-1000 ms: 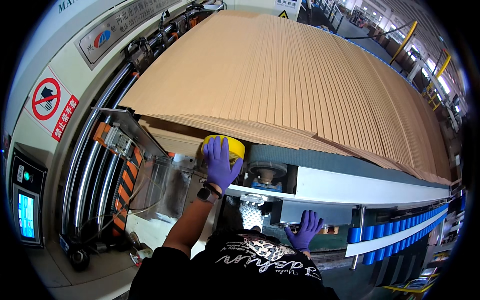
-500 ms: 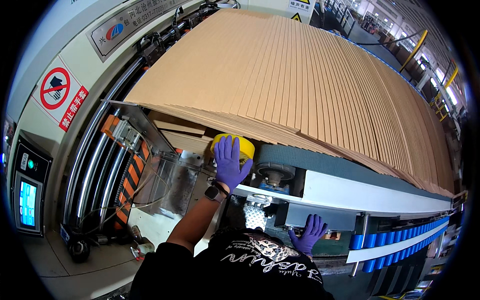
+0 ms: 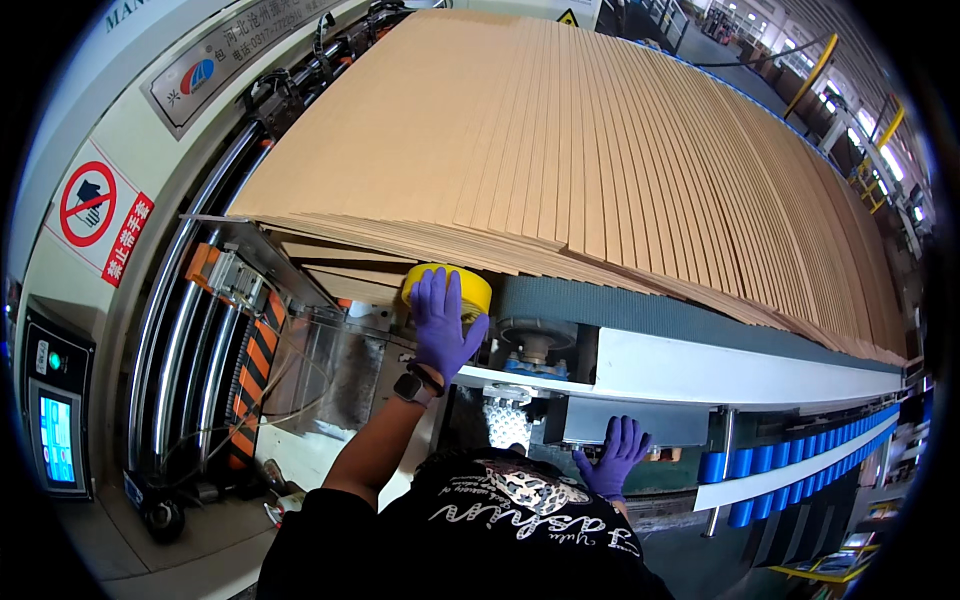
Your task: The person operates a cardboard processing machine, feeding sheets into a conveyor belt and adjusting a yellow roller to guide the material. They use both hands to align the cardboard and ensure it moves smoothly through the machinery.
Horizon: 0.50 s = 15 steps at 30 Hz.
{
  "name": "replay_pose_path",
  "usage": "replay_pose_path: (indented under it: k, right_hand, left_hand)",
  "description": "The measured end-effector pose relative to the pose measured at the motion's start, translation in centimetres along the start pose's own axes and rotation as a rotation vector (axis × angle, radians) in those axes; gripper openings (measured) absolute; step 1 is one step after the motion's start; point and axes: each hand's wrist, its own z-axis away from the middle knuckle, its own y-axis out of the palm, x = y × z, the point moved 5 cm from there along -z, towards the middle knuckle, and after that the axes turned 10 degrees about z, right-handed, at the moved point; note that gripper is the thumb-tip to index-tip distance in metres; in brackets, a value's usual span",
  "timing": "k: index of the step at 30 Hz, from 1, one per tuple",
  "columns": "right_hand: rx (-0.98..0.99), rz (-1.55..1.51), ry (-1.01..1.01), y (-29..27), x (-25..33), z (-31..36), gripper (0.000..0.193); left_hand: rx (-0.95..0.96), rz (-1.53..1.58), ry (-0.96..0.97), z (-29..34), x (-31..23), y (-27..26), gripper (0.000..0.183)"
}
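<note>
My left hand (image 3: 442, 325), in a purple glove, lies with its fingers stretched out against a yellow ring-shaped piece (image 3: 474, 290), a roll or a wheel. The palm hides part of this piece, which stands at the near left corner of a large shingled stack of brown cardboard sheets (image 3: 480, 130). Lower and to the right, my right hand (image 3: 614, 460), gloved in purple too, has its fingers spread and holds nothing. It is beside a grey metal box (image 3: 640, 422) under the conveyor's white side rail (image 3: 680, 365); whether it touches the box I cannot tell.
The sheets lean over a grey-green belt (image 3: 620, 308). At the left are metal rollers (image 3: 180, 350), an orange-and-black striped guard (image 3: 255, 380) and a control screen (image 3: 57, 435). Blue rollers (image 3: 790, 450) line the conveyor at the right. A loose cable hangs near the guard.
The view has shifted slightly, so the scene sits a little further left and higher. My left hand stays on the yellow piece, and my right hand keeps its place by the box.
</note>
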Motion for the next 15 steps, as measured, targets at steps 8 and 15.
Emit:
replay_pose_path:
  k: [8, 15]
  right_hand:
    - [0.005, 0.03, -0.005, 0.33, -0.03, 0.08, 0.103]
    - [0.026, 0.01, 0.011, 0.04, -0.04, 0.07, 0.102]
  left_hand:
    - [-0.03, 0.039, 0.053, -0.27, -0.41, -0.5, 0.082]
    - [-0.027, 0.072, 0.029, -0.41, -0.78, -0.99, 0.081]
